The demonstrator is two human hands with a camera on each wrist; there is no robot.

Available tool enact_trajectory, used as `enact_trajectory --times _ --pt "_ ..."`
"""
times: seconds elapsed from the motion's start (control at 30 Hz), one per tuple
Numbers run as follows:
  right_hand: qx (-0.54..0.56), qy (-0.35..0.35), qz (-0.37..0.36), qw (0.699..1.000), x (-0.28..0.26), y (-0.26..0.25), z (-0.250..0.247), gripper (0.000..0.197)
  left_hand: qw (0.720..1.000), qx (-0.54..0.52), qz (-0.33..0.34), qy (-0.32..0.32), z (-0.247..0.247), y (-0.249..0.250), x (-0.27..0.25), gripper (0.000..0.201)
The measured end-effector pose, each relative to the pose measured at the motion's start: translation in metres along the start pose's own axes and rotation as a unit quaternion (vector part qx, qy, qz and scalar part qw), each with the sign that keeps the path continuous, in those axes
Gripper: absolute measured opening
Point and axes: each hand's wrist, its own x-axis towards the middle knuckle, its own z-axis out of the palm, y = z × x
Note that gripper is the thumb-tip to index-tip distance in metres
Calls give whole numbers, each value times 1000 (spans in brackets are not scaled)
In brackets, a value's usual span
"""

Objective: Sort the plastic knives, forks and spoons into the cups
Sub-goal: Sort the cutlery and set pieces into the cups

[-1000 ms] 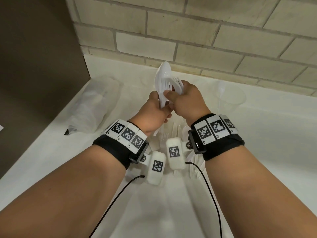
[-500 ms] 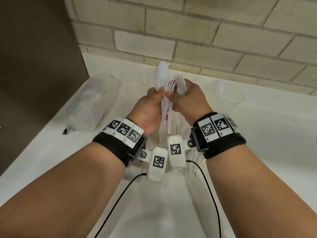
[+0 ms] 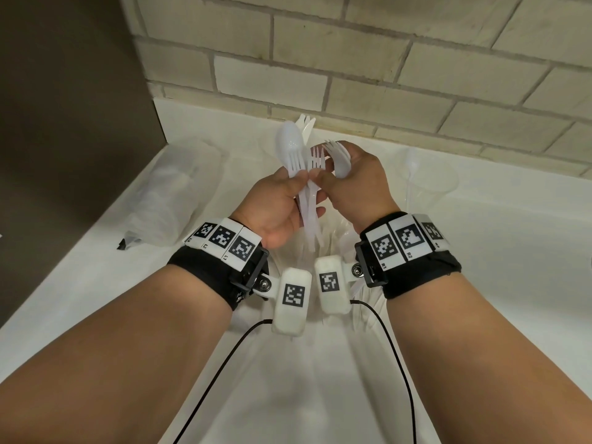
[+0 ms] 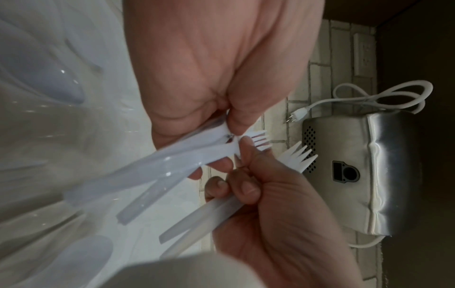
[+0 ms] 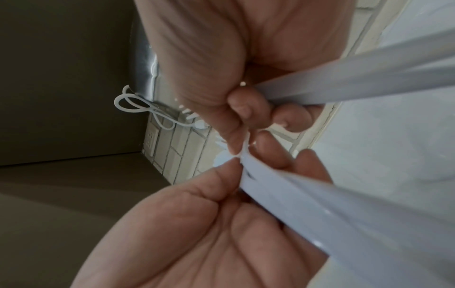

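Both hands are raised over the white counter [image 3: 480, 267]. My left hand [image 3: 302, 179] grips a bundle of white plastic cutlery [image 3: 309, 209] by the handles; a spoon [image 3: 290, 142] and fork tines stick up from it. My right hand [image 3: 320, 176] holds a separated fork [image 3: 336, 155] in its curled fingers, and its thumb and forefinger pinch another fork [image 3: 316, 160] in the bundle. The left wrist view shows the pinched fork [image 4: 261, 139] and the held fork [image 4: 300, 157]. A clear cup [image 3: 426, 184] stands to the right. More cutlery tips [image 3: 306, 123] rise behind the hands.
A clear plastic bag [image 3: 173, 200] lies on the counter at the left beside a dark panel [image 3: 64, 123]. A brick wall [image 3: 384, 75] runs along the back. In the left wrist view, a steel appliance [image 4: 369, 165] with a white cord [image 4: 381, 97] shows.
The tight bundle has fanned out. My right hand drew a fork off to the right and now pinches another, while the left hand keeps the rest.
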Motion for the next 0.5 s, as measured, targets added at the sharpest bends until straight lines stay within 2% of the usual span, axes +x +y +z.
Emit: enact_trajectory --times 0.1,0.2,0.27,0.37,0.5 --pt "0 16 12 1000 0 1 -1 9 1000 -2 4 18 -1 0 0 22" --pt "18 27 23 999 1 0 -2 8 997 56 14 50 2 0 -1 16" --pt "9 -3 18 1000 1 -1 -1 6 992 114 29 37 5 2 -5 15" --pt "-6 -28 4 1000 2 -1 -1 9 986 161 32 1 9 3 -8 27" --pt "-22 -23 0 1000 4 2 -3 15 993 117 19 4 9 4 -11 31"
